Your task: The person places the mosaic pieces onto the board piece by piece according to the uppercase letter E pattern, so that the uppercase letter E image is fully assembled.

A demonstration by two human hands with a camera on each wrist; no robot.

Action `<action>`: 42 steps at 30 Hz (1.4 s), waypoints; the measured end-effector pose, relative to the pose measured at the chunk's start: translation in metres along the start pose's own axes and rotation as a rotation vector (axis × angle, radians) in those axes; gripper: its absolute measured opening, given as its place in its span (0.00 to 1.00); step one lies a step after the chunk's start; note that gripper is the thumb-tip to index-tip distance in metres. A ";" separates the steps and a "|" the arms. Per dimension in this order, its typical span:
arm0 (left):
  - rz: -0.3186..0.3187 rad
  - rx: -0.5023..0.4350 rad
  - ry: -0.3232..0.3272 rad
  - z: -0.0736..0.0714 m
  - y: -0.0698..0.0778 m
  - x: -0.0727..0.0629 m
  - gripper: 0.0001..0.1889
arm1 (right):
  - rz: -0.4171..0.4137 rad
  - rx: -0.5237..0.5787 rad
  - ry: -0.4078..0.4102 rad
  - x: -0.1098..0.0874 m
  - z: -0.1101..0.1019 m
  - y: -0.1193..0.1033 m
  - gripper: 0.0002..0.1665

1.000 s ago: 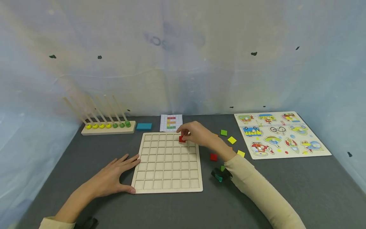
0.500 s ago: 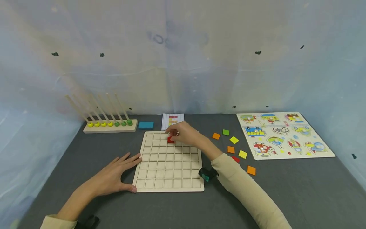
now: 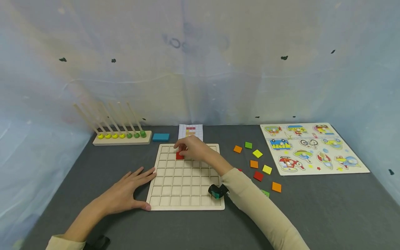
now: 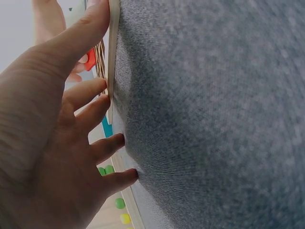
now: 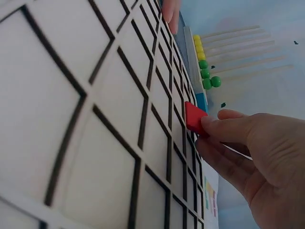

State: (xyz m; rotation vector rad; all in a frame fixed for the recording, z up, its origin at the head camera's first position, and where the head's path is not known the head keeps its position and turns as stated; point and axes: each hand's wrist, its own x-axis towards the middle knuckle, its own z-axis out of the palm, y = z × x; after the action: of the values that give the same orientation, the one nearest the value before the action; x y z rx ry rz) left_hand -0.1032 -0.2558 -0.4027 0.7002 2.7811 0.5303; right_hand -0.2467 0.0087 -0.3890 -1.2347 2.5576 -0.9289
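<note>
A wooden grid board (image 3: 181,191) with square recesses lies flat in front of me. My right hand (image 3: 196,150) pinches a red square tile (image 5: 193,117) between thumb and fingers, close over the upper left rows of the board. In the right wrist view the tile is tilted, with its lower edge right at the grid. My left hand (image 3: 120,194) is spread along the board's left edge, thumb at the bottom corner and fingertips at the side. From the left wrist view, the thumb and two fingers touch the board's rim (image 4: 113,47), while two other fingertips rest on the grey cloth.
Loose orange (image 3: 276,186), yellow (image 3: 267,169), green (image 3: 248,145) and red tiles (image 3: 258,176) lie right of the board. A pattern card (image 3: 191,129) and a blue block (image 3: 160,137) sit behind it. A bead stand (image 3: 125,140) is back left, a vehicle puzzle (image 3: 312,149) at right.
My right hand has moved left across the board's upper rows with the red tile, uncovering more loose tiles on the right. The left hand stays at the board's edge.
</note>
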 end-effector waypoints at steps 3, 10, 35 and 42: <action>0.008 0.000 0.006 0.001 0.000 0.001 0.57 | 0.014 -0.007 0.016 -0.001 0.002 0.000 0.13; 0.014 -0.018 0.005 0.001 0.001 0.000 0.57 | 0.058 -0.043 0.006 -0.001 0.007 0.003 0.11; -0.004 -0.043 -0.002 0.000 0.000 0.000 0.57 | 0.099 -0.065 0.062 -0.096 -0.064 0.015 0.16; -0.013 -0.034 -0.009 0.001 0.000 0.001 0.57 | 0.143 -0.081 0.026 -0.131 -0.067 0.023 0.18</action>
State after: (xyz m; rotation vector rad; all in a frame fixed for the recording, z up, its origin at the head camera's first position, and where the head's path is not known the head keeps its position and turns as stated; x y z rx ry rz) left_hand -0.1040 -0.2546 -0.4034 0.6753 2.7598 0.5690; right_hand -0.2023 0.1490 -0.3659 -1.0481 2.6876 -0.8246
